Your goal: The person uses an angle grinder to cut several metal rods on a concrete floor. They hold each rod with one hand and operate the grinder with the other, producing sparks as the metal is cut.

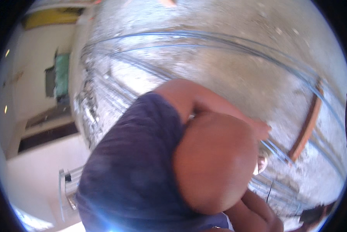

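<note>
My left hand (261, 129) is beyond a bare bent knee (218, 162), its forearm passing behind that knee. The hand is small and blurred, and most of its fingers are hidden. Right beside it, thin bluish rods (275, 149) run along the ground toward a reddish-brown bar (307, 125). Whether the hand grips the rods cannot be made out. Dark navy cloth (135, 162) covers the middle of the view. Below the knee, part of a foot (262, 160) shows. Another bare limb (254, 212) lies at the lower edge; my right hand cannot be picked out.
Long thin rods (193, 34) curve across the rough grey ground (235, 73). More rods and rubble (90, 104) lie to the left. A pale wall (46, 166) stands at the far left, with a green panel (61, 75) above and a metal frame (65, 189) below.
</note>
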Action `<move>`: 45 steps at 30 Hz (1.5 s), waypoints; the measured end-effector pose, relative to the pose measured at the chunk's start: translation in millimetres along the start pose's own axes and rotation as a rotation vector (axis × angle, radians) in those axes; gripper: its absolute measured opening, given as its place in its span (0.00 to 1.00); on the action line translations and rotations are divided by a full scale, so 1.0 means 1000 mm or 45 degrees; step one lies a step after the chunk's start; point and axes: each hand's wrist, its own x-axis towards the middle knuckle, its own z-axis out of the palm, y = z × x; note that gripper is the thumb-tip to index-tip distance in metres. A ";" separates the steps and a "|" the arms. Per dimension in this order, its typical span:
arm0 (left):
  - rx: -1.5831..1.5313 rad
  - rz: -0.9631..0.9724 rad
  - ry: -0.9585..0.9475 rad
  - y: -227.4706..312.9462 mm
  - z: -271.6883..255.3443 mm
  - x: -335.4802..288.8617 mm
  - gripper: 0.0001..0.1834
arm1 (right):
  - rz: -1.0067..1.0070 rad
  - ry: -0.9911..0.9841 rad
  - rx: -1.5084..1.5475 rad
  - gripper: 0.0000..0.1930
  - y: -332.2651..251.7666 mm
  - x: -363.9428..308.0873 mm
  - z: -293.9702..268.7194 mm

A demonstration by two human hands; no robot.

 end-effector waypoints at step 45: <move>0.175 0.021 -0.123 -0.011 -0.029 -0.009 0.16 | -0.259 0.162 -0.095 0.35 -0.059 -0.093 0.110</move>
